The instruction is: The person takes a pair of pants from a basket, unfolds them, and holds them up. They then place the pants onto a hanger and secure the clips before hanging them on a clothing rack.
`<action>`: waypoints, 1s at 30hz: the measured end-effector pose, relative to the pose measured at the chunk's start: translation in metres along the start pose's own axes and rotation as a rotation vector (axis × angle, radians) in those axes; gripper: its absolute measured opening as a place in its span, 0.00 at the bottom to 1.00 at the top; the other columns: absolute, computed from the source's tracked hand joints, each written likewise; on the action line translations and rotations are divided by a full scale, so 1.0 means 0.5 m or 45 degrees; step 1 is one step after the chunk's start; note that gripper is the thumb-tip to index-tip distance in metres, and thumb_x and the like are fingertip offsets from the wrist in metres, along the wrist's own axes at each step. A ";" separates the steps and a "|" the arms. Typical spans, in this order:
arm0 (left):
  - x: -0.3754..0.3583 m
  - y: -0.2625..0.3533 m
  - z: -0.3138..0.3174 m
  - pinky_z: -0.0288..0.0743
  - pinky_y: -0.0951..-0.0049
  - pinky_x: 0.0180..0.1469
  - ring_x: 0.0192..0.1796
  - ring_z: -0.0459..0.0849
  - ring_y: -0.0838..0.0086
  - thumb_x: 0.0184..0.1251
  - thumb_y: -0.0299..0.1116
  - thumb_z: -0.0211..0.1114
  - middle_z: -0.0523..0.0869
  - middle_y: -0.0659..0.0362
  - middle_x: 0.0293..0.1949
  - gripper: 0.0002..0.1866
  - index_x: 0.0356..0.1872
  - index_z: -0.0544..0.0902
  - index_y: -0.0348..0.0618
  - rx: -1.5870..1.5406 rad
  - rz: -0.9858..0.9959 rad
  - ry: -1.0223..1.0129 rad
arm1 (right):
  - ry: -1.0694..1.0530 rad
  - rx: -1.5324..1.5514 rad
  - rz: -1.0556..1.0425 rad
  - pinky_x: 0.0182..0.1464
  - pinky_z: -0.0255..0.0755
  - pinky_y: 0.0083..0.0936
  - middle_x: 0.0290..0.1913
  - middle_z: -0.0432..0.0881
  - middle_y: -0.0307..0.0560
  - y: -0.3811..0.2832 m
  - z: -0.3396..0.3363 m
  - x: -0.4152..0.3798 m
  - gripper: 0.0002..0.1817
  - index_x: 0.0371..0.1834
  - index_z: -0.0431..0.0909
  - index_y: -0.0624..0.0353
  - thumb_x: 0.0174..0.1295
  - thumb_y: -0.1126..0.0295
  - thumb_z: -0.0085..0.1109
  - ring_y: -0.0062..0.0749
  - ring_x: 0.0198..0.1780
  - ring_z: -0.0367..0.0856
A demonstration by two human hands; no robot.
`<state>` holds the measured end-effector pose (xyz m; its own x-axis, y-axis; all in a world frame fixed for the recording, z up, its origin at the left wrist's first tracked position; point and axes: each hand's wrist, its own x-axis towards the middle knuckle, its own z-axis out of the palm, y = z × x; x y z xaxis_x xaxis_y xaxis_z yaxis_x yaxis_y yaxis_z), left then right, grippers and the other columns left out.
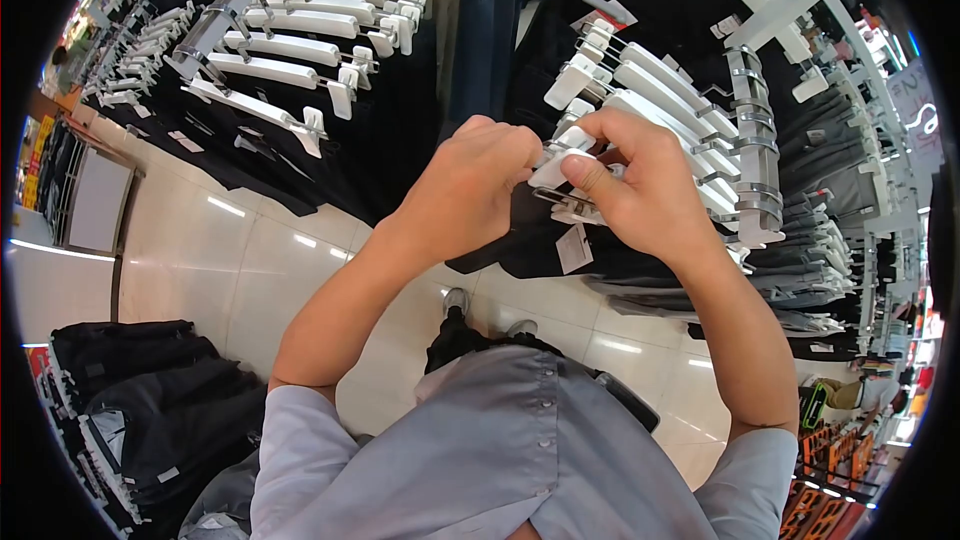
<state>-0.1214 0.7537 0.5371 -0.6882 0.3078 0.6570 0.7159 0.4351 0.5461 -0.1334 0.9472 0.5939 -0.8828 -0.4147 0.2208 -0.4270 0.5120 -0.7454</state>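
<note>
My right hand pinches a white clip of a trouser hanger between thumb and fingers. Close beside it on the left is my left hand, its fingers curled closed near the same clip; whatever they hold is hidden. Several more white clip hangers hang in a row on a metal rail arm to the right. Dark trousers hang below my hands, with a white price tag beneath the right one.
On the left, another rail arm carries several white hangers with dark trousers. Grey trousers hang at the right. Folded-over dark garments are at lower left. A tiled floor runs between the racks.
</note>
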 end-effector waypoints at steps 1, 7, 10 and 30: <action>0.004 0.003 0.000 0.71 0.68 0.34 0.32 0.77 0.61 0.51 0.13 0.64 0.78 0.57 0.27 0.10 0.30 0.75 0.40 0.018 0.035 0.008 | -0.010 -0.018 -0.002 0.35 0.72 0.33 0.29 0.80 0.53 -0.001 -0.001 -0.001 0.12 0.36 0.79 0.66 0.53 0.69 0.67 0.41 0.30 0.79; 0.012 -0.001 0.022 0.71 0.69 0.34 0.28 0.74 0.61 0.51 0.12 0.63 0.77 0.56 0.26 0.11 0.27 0.71 0.39 0.010 0.136 0.148 | -0.026 -0.044 -0.057 0.36 0.73 0.34 0.30 0.80 0.53 0.009 0.000 -0.004 0.14 0.37 0.79 0.66 0.52 0.69 0.69 0.43 0.31 0.80; 0.010 -0.004 0.017 0.72 0.69 0.36 0.28 0.74 0.62 0.51 0.13 0.64 0.77 0.55 0.26 0.11 0.26 0.72 0.39 0.016 0.127 0.100 | -0.071 -0.059 -0.015 0.36 0.73 0.34 0.30 0.81 0.54 0.007 -0.004 -0.003 0.15 0.37 0.79 0.67 0.52 0.68 0.70 0.45 0.31 0.80; -0.004 -0.024 0.033 0.72 0.66 0.34 0.31 0.77 0.60 0.38 0.08 0.59 0.77 0.55 0.28 0.13 0.24 0.71 0.38 0.020 0.229 -0.005 | -0.124 -0.161 -0.040 0.41 0.74 0.42 0.34 0.82 0.63 0.015 -0.011 -0.002 0.16 0.38 0.79 0.70 0.52 0.69 0.69 0.58 0.37 0.82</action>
<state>-0.1305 0.7619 0.5208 -0.5500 0.3849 0.7412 0.8253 0.3863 0.4118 -0.1366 0.9556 0.5915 -0.8482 -0.4995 0.1761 -0.4805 0.5858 -0.6526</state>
